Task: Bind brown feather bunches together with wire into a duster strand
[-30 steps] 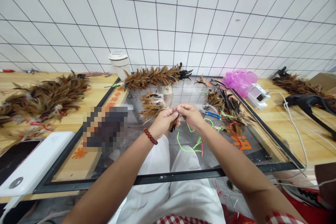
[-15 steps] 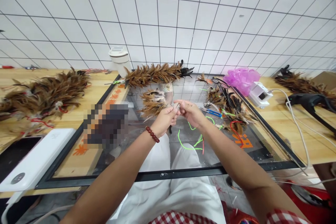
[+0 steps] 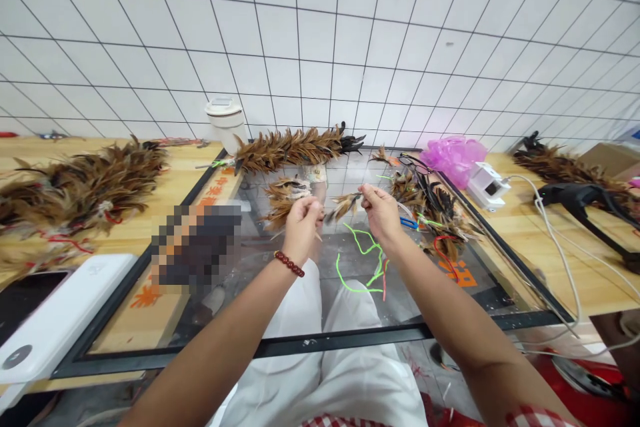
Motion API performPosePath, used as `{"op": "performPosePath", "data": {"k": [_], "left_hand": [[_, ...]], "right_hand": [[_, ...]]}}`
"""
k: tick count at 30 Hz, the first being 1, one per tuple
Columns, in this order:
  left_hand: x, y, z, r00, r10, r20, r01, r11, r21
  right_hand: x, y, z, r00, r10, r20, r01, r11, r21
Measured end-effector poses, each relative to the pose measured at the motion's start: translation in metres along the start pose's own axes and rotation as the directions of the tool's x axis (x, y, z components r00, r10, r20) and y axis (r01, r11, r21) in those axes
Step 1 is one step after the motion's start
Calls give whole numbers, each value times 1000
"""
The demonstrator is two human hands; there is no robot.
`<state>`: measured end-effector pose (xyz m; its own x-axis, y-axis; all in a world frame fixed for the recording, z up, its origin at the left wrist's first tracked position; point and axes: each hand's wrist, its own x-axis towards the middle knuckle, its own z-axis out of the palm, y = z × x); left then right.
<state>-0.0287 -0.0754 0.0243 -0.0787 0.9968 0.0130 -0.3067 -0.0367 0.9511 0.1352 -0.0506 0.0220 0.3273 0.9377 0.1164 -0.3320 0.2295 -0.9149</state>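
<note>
My right hand (image 3: 383, 217) pinches a small tuft of brown feathers (image 3: 345, 205) by its end, and the tips point left. My left hand (image 3: 303, 220), wearing a red bead bracelet (image 3: 289, 263), has its thumb and fingers pressed together. What they hold is hard to see, though a thin feather-like tip shows beneath them. Just behind the left hand is a brown feather bundle (image 3: 283, 203) with pale ends; whether the fingers touch it is unclear. A long feather garland (image 3: 293, 149) lies at the back of the glass tabletop (image 3: 280, 307).
Loose feathers (image 3: 440, 210), blue-handled snips (image 3: 409, 222) and green cords (image 3: 367, 240) lie right of centre. Further right are a pink plastic bag (image 3: 455, 159) and a white cabled device (image 3: 487, 185). A white cup (image 3: 226, 125) stands at the back; a power bank (image 3: 70, 320) lies left.
My hands, together before, are now apart, the left one further left and the right one further right. The feather tuft now shows in my right hand. The view has shifted slightly.
</note>
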Motion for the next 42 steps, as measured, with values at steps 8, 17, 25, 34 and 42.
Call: {"op": "performPosePath", "data": {"k": [8,17,25,34,42], "left_hand": [[-1,15,-4,980,156,119,-163,985,51],[-4,12,-9,692,-415,591,556,828,-70],[-11,12,-3,706,-356,613,447,894,5],[1,-5,-4,949,199,245,-300,808,507],[-5,2,-6,890,348,293,-454,619,641]], "right_hand": [[-16,-4,11,949,107,297,-35,971,-239],[-23,-12,9,838,0,546,102,982,-157],[-22,-5,8,824,37,566,15,996,-88],[-27,5,17,921,199,335,-193,980,-51],[-36,10,26,950,112,293,-94,993,-74]]}}
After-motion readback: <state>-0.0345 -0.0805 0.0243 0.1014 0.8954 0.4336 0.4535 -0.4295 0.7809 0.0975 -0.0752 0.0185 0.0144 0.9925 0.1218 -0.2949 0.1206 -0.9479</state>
